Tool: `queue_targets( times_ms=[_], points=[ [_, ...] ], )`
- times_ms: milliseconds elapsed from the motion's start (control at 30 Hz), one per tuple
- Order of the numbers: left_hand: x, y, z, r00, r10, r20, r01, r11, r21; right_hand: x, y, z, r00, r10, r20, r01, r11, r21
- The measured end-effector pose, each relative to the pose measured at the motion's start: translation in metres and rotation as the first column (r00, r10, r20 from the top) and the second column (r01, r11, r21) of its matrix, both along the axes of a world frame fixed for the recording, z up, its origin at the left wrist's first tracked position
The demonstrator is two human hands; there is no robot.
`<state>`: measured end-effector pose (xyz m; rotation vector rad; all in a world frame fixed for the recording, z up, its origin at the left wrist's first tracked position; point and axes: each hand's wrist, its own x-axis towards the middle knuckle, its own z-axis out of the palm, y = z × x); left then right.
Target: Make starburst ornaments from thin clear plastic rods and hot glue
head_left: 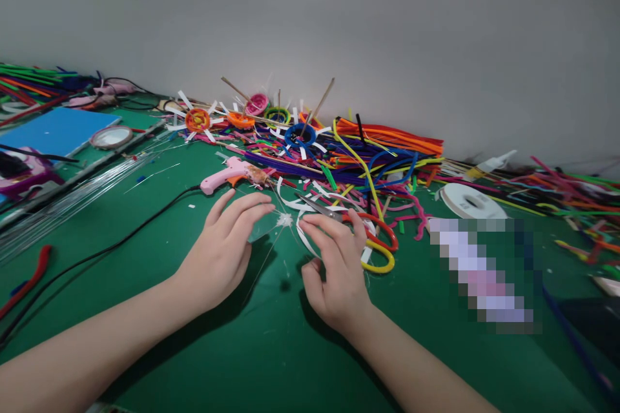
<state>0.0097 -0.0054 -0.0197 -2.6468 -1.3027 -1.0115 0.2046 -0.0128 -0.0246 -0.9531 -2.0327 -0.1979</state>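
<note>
My left hand [217, 255] hovers over the green table with its fingers stretched forward and the thumb apart below them. Just past its fingertips is a small whitish starburst-shaped piece [284, 220] with thin wires spreading from it. A see-through patch shows beside it, under my left fingers; its kind is unclear. On the other side, my right hand [336, 264] has bent fingers, with a gap between thumb and fingertips. Scissors [382, 232] with red and yellow handles lie partly behind my right hand, near white paper strips [332, 197]. Nothing shows clearly gripped in either hand.
A pink glue gun [232, 174] lies ahead, its black cable [121, 242] running left. Behind it are colourful pipe cleaners [387, 139] and small woven rounds, one orange [197, 120] and one blue [299, 135]. A white spool [472, 201] sits right; thin wires [97, 181] lie left.
</note>
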Motion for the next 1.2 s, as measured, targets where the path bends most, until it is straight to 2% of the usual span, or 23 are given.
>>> queue_targets(
  times_ms=[333, 833, 1200],
  points=[
    [0.0014, -0.0033, 0.0053, 0.999, 0.009, 0.054, -0.011, 0.999, 0.037, 0.0001, 0.001, -0.0002, 1.0, 0.02, -0.003, -0.02, 1.0, 0.023],
    [-0.0008, -0.0063, 0.0057, 0.988, -0.111, 0.107, 0.09, 0.978, 0.188, 0.0008, 0.0004, -0.0017, 0.997, 0.073, -0.009, -0.072, 0.99, 0.12],
    [-0.0002, -0.0046, 0.0047, 0.984, -0.161, 0.078, 0.146, 0.974, 0.173, -0.0002, 0.0001, -0.0024, 0.997, 0.078, -0.002, -0.077, 0.99, 0.12]
  ],
)
